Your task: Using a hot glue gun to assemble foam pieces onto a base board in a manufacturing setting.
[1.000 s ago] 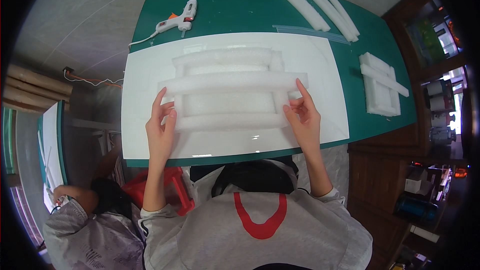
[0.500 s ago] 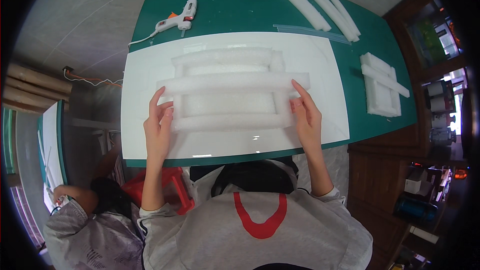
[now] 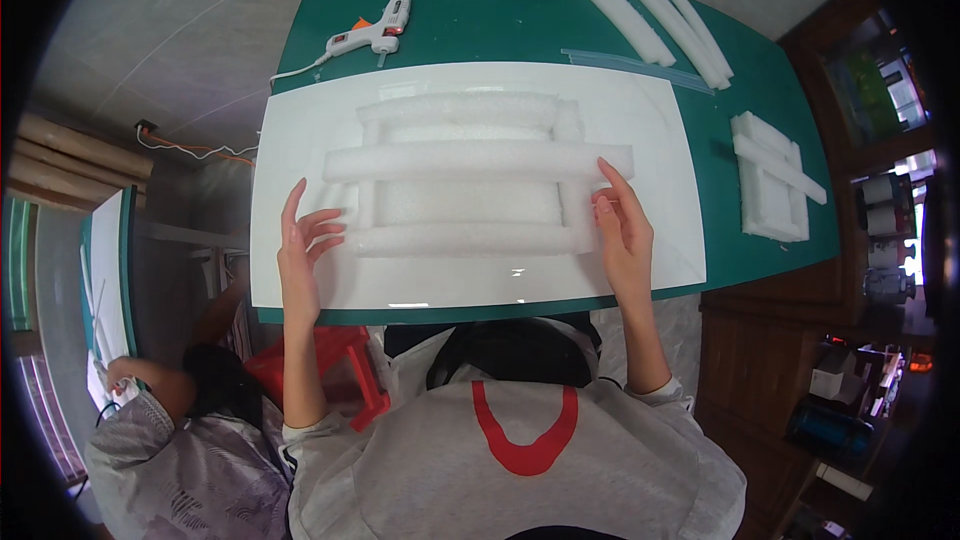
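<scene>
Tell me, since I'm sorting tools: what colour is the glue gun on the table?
White, with an orange trigger; the glue gun shows in the head view.

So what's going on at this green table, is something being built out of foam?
A person stands over a white board on a green table, with a frame of white foam strips laid on it. The left hand rests open by the frame's left end, and the right hand touches its right end, fingers flat. Neither grips anything. A glue gun lies at the table's far edge, with spare foam strips and another small foam piece off to the right.
</scene>
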`<state>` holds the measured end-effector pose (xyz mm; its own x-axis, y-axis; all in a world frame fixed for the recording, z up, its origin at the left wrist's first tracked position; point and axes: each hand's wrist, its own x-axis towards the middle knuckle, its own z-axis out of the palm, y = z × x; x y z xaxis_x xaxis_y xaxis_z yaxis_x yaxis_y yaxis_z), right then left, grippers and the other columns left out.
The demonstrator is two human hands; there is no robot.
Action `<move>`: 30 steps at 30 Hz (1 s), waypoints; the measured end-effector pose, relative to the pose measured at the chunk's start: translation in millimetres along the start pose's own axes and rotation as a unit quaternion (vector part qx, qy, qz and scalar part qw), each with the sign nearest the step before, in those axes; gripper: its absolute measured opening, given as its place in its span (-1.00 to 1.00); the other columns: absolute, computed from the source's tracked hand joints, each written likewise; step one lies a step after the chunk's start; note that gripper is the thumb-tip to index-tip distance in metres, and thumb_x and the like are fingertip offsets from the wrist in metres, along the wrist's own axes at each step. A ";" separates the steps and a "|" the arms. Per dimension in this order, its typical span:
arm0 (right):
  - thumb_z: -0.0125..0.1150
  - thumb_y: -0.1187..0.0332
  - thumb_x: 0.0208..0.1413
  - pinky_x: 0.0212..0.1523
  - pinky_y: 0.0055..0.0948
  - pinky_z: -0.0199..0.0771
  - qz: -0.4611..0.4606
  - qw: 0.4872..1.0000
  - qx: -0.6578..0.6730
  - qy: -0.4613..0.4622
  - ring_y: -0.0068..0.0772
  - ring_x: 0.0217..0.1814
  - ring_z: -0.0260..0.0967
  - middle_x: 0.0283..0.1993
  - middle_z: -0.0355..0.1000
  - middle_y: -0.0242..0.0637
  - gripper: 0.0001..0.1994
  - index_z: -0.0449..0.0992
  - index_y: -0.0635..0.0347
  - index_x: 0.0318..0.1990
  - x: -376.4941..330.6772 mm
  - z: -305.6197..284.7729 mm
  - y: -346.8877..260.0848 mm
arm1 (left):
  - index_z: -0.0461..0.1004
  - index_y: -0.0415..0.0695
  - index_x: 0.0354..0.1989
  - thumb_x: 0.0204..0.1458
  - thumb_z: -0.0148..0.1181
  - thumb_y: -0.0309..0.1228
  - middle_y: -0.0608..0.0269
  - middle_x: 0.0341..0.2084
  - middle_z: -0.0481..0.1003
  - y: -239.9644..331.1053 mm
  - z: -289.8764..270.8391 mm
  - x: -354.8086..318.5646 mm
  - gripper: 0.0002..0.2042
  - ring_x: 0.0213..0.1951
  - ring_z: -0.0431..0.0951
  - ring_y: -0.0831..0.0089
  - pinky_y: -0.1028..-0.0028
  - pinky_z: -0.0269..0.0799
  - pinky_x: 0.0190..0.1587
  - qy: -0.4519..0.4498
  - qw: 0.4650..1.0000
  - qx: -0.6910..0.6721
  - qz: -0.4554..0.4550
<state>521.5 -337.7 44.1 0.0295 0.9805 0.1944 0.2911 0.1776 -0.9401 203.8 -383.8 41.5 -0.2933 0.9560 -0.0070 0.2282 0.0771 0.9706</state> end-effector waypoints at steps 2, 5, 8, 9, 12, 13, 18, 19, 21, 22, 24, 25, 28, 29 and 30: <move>-0.08 0.51 0.05 -0.34 -0.72 0.15 -0.007 1.000 -0.006 0.001 -0.65 -0.37 0.13 -0.39 0.23 -0.38 -0.66 0.32 0.12 0.03 -0.9 0.0 -0.7 | 0.00 -0.01 0.19 0.05 -0.43 0.11 0.18 -0.32 0.44 5.2 3.9 0.7 -0.39 -0.28 0.42 0.47 0.52 0.32 -0.20 0.000 1.000 0.007 0.012; -0.08 0.51 0.05 -0.34 -0.71 0.16 -0.007 1.000 -0.008 0.001 -0.64 -0.37 0.13 -0.38 0.23 -0.38 -0.66 0.32 0.12 0.03 -1.8 -0.3 -1.8 | 0.06 -0.03 0.17 0.06 -0.43 0.10 0.19 -0.42 0.46 8.8 7.2 5.9 -0.40 -0.36 0.44 0.45 0.50 0.32 -0.25 -0.020 0.997 0.055 0.044; -0.07 0.50 0.05 -0.34 -0.71 0.16 0.002 1.000 -0.013 0.000 -0.64 -0.36 0.14 -0.38 0.24 -0.38 -0.66 0.32 0.12 0.03 -1.9 -0.7 -1.6 | 0.10 -0.01 0.16 0.08 -0.41 0.02 0.14 -0.49 0.47 9.0 6.7 12.8 -0.46 -0.43 0.45 0.39 0.46 0.31 -0.30 -0.035 0.989 0.113 0.091; -0.07 0.50 0.05 -0.35 -0.71 0.16 -0.002 1.000 -0.011 -0.001 -0.64 -0.36 0.14 -0.37 0.24 -0.38 -0.66 0.32 0.12 0.03 -2.0 -0.6 -0.4 | 0.12 0.01 0.15 0.07 -0.40 -0.04 0.12 -0.50 0.46 11.0 5.9 14.2 -0.49 -0.44 0.45 0.36 0.44 0.30 -0.31 -0.038 0.982 0.158 0.097; -0.07 0.50 0.05 -0.34 -0.70 0.18 -0.009 1.000 -0.013 0.001 -0.62 -0.36 0.16 -0.37 0.25 -0.36 -0.66 0.32 0.12 0.03 -1.8 -0.6 -1.0 | 0.15 0.06 0.13 0.05 -0.36 -0.12 0.09 -0.51 0.45 14.2 5.7 20.4 -0.54 -0.46 0.45 0.31 0.42 0.29 -0.32 -0.047 0.967 0.223 0.115; -0.07 0.50 0.05 -0.34 -0.68 0.20 -0.011 1.000 -0.017 0.003 -0.61 -0.36 0.17 -0.38 0.26 -0.35 -0.66 0.33 0.12 0.03 -1.5 -0.5 -1.1 | 0.18 0.08 0.12 0.04 -0.35 -0.16 0.08 -0.52 0.45 14.7 6.0 22.2 -0.56 -0.47 0.44 0.29 0.42 0.29 -0.33 -0.052 0.960 0.244 0.126; -0.06 0.50 0.04 -0.33 -0.62 0.27 -0.046 0.997 -0.055 0.018 -0.54 -0.37 0.23 -0.41 0.28 -0.28 -0.67 0.35 0.13 0.00 0.0 3.0 -2.1 | 0.23 0.09 0.08 0.03 -0.30 -0.20 0.12 -0.55 0.45 15.6 6.5 24.0 -0.58 -0.50 0.44 0.28 0.41 0.29 -0.35 -0.055 0.959 0.250 0.120; -0.06 0.50 0.04 -0.32 -0.60 0.28 -0.047 0.997 -0.063 0.022 -0.51 -0.38 0.24 -0.43 0.28 -0.26 -0.68 0.35 0.14 -0.01 0.2 3.2 -2.8 | 0.23 0.10 0.08 0.02 -0.28 -0.22 0.12 -0.56 0.45 14.9 6.9 23.9 -0.59 -0.52 0.44 0.28 0.41 0.29 -0.35 -0.055 0.962 0.238 0.121; -0.06 0.50 0.03 -0.32 -0.59 0.28 -0.049 0.995 -0.080 0.022 -0.50 -0.39 0.25 -0.43 0.28 -0.26 -0.68 0.36 0.15 -0.01 -0.3 3.2 -4.4 | 0.23 0.10 0.08 0.01 -0.26 -0.24 0.12 -0.57 0.44 16.2 7.9 22.1 -0.59 -0.52 0.44 0.28 0.42 0.30 -0.36 -0.053 0.958 0.254 0.122; -0.06 0.51 0.03 -0.33 -0.59 0.28 -0.053 0.994 -0.096 0.021 -0.48 -0.40 0.25 -0.44 0.28 -0.25 -0.68 0.36 0.15 -0.02 -0.4 3.4 -5.1 | 0.23 0.10 0.08 0.01 -0.25 -0.26 0.12 -0.59 0.44 17.3 8.2 21.3 -0.59 -0.53 0.44 0.28 0.42 0.30 -0.36 -0.049 0.953 0.271 0.123; -0.06 0.51 0.04 -0.35 -0.59 0.27 -0.062 0.992 -0.108 0.023 -0.48 -0.42 0.23 -0.45 0.27 -0.25 -0.69 0.36 0.16 -0.02 -0.4 4.0 -5.4 | 0.23 0.11 0.08 0.00 -0.23 -0.28 0.12 -0.60 0.43 18.0 8.5 21.0 -0.59 -0.55 0.43 0.28 0.42 0.30 -0.37 -0.042 0.951 0.279 0.125; -0.07 0.50 0.04 -0.37 -0.59 0.26 -0.071 0.990 -0.121 0.026 -0.47 -0.44 0.22 -0.46 0.26 -0.24 -0.69 0.36 0.17 -0.02 -0.4 3.9 -5.5 | 0.23 0.12 0.08 0.00 -0.22 -0.29 0.11 -0.62 0.43 18.1 9.1 21.1 -0.59 -0.56 0.43 0.27 0.42 0.30 -0.38 -0.037 0.949 0.287 0.128; -0.10 0.50 0.06 -0.43 -0.59 0.21 -0.089 0.985 -0.146 0.029 -0.48 -0.49 0.17 -0.48 0.23 -0.24 -0.70 0.37 0.18 -0.03 0.6 2.5 -1.5 | 0.24 0.14 0.08 -0.01 -0.20 -0.32 0.10 -0.66 0.40 18.0 10.9 20.6 -0.59 -0.58 0.41 0.25 0.41 0.31 -0.39 -0.029 0.944 0.309 0.114; -0.10 0.50 0.06 -0.43 -0.59 0.21 -0.089 0.985 -0.146 0.029 -0.48 -0.49 0.17 -0.48 0.23 -0.24 -0.70 0.37 0.18 -0.03 0.5 2.6 -1.9 | 0.24 0.14 0.08 -0.01 -0.20 -0.32 0.10 -0.66 0.40 19.1 10.5 20.6 -0.59 -0.58 0.41 0.25 0.41 0.31 -0.39 -0.029 0.944 0.309 0.114; -0.11 0.49 0.07 -0.45 -0.58 0.19 -0.085 0.985 -0.150 0.029 -0.48 -0.51 0.15 -0.49 0.22 -0.23 -0.71 0.37 0.18 -0.03 0.3 2.7 -2.6 | 0.24 0.15 0.08 -0.02 -0.19 -0.33 0.10 -0.69 0.37 20.9 9.8 20.5 -0.59 -0.59 0.41 0.25 0.40 0.30 -0.40 -0.030 0.938 0.330 0.104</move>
<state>518.2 -337.6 45.8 0.0086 0.9308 0.3654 0.5657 0.2968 -0.7693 211.7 -359.8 59.3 -0.1303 0.9824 0.1336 0.8059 0.0264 0.5915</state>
